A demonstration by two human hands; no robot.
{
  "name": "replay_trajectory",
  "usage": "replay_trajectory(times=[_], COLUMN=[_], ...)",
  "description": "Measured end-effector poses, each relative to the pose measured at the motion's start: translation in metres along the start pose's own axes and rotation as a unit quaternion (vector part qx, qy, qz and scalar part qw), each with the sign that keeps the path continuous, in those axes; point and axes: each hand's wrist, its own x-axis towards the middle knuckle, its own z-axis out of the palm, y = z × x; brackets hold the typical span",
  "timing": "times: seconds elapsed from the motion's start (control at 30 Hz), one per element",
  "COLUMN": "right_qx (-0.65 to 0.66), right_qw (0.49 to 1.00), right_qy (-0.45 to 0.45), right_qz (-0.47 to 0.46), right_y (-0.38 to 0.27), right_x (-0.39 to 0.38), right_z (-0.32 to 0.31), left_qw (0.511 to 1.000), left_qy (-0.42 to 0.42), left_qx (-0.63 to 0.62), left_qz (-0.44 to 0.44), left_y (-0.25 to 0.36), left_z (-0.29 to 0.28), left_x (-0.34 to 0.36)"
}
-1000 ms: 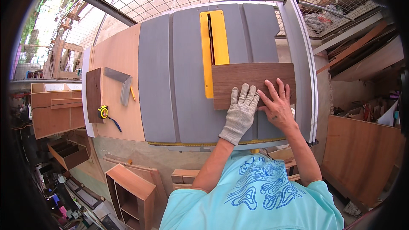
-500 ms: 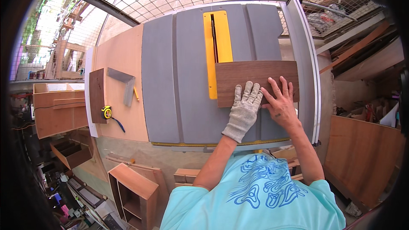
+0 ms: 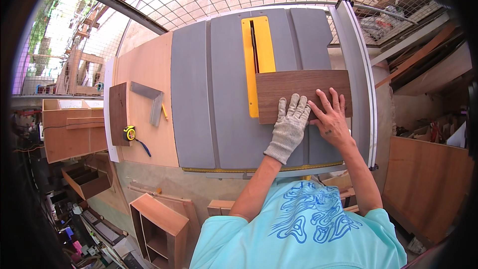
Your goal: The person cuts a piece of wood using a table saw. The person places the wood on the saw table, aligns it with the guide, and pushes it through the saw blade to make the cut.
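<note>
- And the dark brown board (image 3: 303, 83) has crept forward across the grey table (image 3: 236, 137) since the earlier frame, both hands travelling with it!
- Left hand (image 3: 290, 125), in a pale knitted glove: palm down, fingers stretched out with narrow gaps, pressed to the board's near part, not curled around anything.
- Right hand (image 3: 332, 120), bare: fingers fanned wider apart, flat on the board right beside the glove.
- The board lies flat, its left end over part of the yellow insert (image 3: 250, 82), its far edge crossing the dark slot (image 3: 254, 45).
- Its right end is close by the long metal fence (image 3: 366, 99); whether they touch, I can't tell.
- Over left, on the pale wood panel (image 3: 145, 67), a second dark board (image 3: 118, 107) lies near the outer edge.
- A yellow tape measure (image 3: 129, 133) sits at that board's right edge, blue strap trailing.
- Near them, a metal square (image 3: 156, 108), with a yellow pencil (image 3: 165, 112) just to its right.
</note>
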Motion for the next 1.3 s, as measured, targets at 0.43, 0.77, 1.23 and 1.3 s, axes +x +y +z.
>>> replay_trajectory(times=[0.43, 0.77, 1.23, 1.3], right_qx=[-0.004, 0.013, -0.001, -0.005], right_qw=[1.000, 1.000, 0.999, 0.999], right_qy=[0.021, 0.026, 0.032, 0.041], right_qz=[-0.009, -0.008, -0.020, -0.029], right_y=[0.003, 0.000, 0.009, 0.005], right_x=[-0.001, -0.002, -0.007, -0.005], right_z=[0.002, 0.004, 0.001, 0.000], left_qw=[1.000, 1.000, 0.972, 0.981], left_qy=[-0.025, -0.006, -0.171, -0.055], left_qx=[0.009, 0.024, -0.142, -0.163], left_qz=[-0.005, 0.004, -0.074, -0.090], left_y=[-0.001, -0.003, 0.007, -0.008], left_z=[0.003, 0.006, -0.040, -0.008], left_x=[0.002, 0.002, 0.051, 0.071])
